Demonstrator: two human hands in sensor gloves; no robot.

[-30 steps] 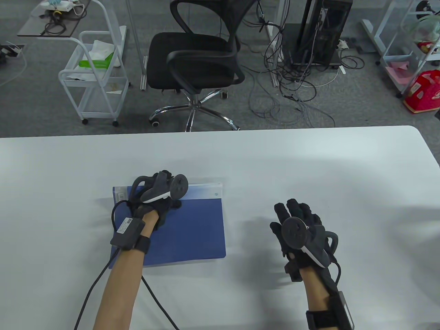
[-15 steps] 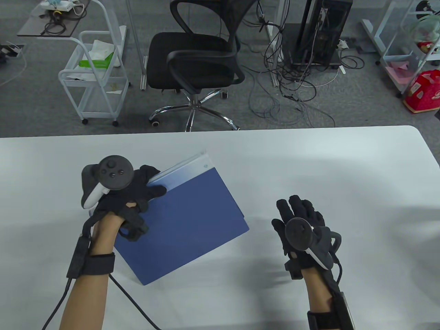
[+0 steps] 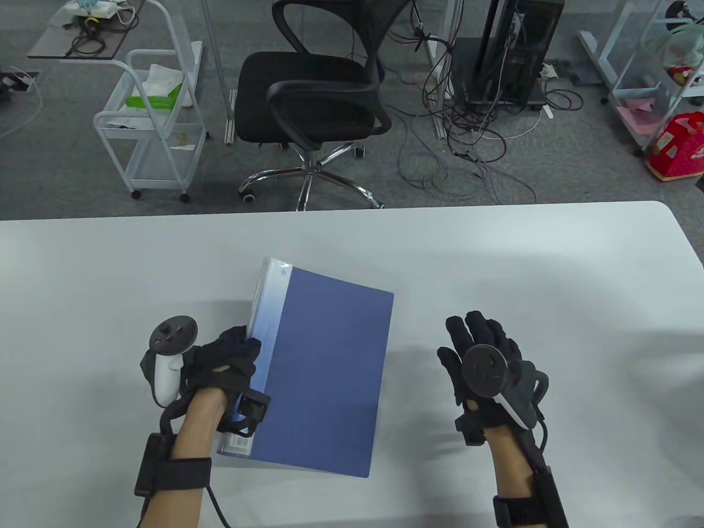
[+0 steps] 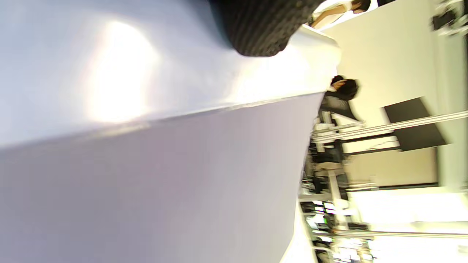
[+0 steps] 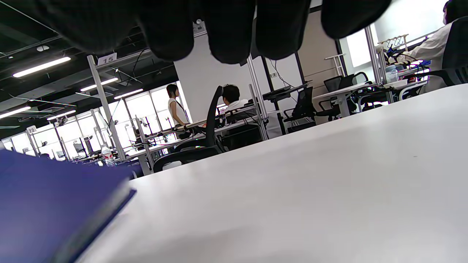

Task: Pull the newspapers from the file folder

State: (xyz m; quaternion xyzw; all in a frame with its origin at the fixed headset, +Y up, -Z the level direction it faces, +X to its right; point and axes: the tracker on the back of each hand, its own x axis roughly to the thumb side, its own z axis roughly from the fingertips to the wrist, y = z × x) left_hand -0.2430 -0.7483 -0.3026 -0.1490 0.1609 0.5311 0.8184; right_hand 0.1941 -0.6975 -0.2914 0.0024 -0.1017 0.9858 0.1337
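Observation:
A closed blue file folder [image 3: 327, 368] with a pale spine lies on the white table [image 3: 495, 258], spine to the left, its far end tilted right. My left hand [image 3: 231, 357] grips the spine near its lower part. In the left wrist view the folder's cover [image 4: 146, 190] fills the lower left and a gloved fingertip [image 4: 259, 29] hangs at the top. My right hand [image 3: 478, 346] hovers to the right of the folder, fingers spread, holding nothing. The right wrist view shows the folder's corner [image 5: 55, 208] at lower left. No newspaper shows.
A black office chair [image 3: 313, 99] stands beyond the table's far edge. A white wire cart [image 3: 148, 121] is at the far left. Cables and a computer tower [image 3: 506, 55] are on the floor at the back right.
My left hand turned the folder counter-clockwise, from spine at the far side to spine at the left, and moved nearer the front edge. My right hand stayed almost still.

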